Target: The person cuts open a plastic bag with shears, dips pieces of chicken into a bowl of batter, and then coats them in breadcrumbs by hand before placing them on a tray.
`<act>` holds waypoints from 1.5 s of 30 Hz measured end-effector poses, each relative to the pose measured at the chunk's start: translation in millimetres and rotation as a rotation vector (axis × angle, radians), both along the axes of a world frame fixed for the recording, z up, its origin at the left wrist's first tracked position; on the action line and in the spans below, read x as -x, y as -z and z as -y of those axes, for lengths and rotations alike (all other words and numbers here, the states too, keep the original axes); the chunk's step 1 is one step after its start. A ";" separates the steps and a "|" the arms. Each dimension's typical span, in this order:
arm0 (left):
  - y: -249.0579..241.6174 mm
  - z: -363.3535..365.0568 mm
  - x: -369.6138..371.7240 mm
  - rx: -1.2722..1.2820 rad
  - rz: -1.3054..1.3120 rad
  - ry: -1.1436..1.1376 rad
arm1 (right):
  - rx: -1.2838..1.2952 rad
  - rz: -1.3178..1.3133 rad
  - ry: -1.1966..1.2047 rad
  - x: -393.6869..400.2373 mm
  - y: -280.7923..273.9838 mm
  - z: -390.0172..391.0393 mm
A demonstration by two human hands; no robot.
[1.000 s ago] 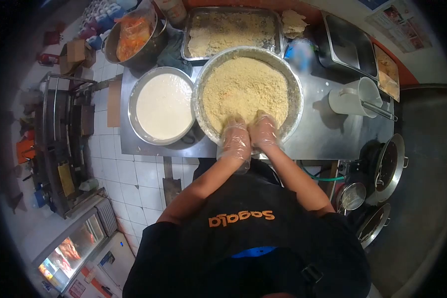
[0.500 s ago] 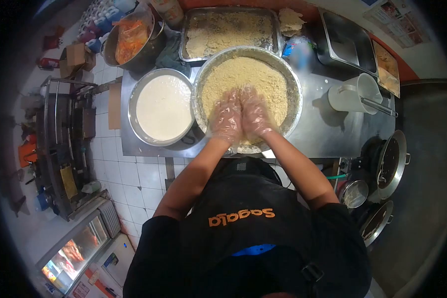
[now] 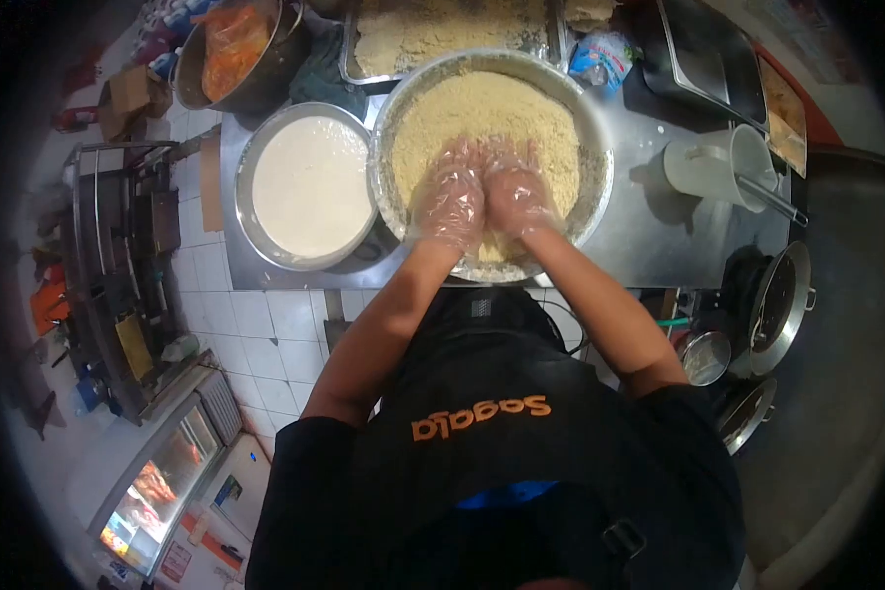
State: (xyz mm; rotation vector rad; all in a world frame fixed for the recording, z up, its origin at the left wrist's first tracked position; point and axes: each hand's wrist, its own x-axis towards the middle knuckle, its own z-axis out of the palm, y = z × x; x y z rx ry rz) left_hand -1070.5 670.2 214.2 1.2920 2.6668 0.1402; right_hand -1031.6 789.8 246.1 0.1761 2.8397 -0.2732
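Observation:
A large round metal bowl (image 3: 605, 182) holds pale yellow crumbs (image 3: 492, 103). Both my hands wear clear plastic gloves and sit side by side in it. My left hand (image 3: 449, 197) lies palm down on the crumbs, fingers stretched forward with the tips partly sunk in. Close beside it, my right hand (image 3: 517, 189) rests the same way, fingers extended and slightly apart. Whether anything lies beneath the palms is hidden. Just left of this bowl stands a smaller metal bowl (image 3: 244, 187) of thick white batter (image 3: 310, 182).
Behind the bowls is a metal tray (image 3: 349, 69) with more crumbs. A pot (image 3: 189, 84) holding an orange-filled bag stands at the back left. To the right are a plastic jug (image 3: 688, 167) with a metal-handled utensil, a deep steel pan (image 3: 688, 74) and dark-filled woks (image 3: 796, 324).
The view has shifted, so the table sits higher in the picture. My hands stay in the crumbs, with the fingers still forward and the tips a little deeper.

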 end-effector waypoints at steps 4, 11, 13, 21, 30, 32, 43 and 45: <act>-43.1 -1.5 15.1 0.065 0.285 -0.147 | 0.022 0.138 -0.009 -0.8 6.2 -21.1; -44.4 0.8 17.8 0.451 0.402 -0.135 | -0.046 0.196 0.004 -1.7 -1.5 -19.7; -29.2 8.3 13.1 0.043 -0.028 -0.109 | 0.071 0.016 0.071 5.9 1.1 -15.0; -21.5 5.5 6.2 0.017 -0.117 0.022 | -0.111 0.049 -0.073 -3.9 9.3 -2.9; -52.3 11.0 7.2 0.296 0.182 -0.131 | 0.048 0.360 -0.029 -0.5 -34.8 -19.6; -36.3 14.4 11.9 0.200 0.109 -0.056 | 0.060 0.400 -0.024 8.4 -31.6 -24.8; -13.4 51.7 22.8 -0.391 0.122 -0.122 | 0.041 -0.310 0.056 -5.0 -7.0 20.4; -23.3 58.5 22.2 -0.521 0.096 -0.159 | 0.062 -0.260 0.126 -2.6 -13.3 43.1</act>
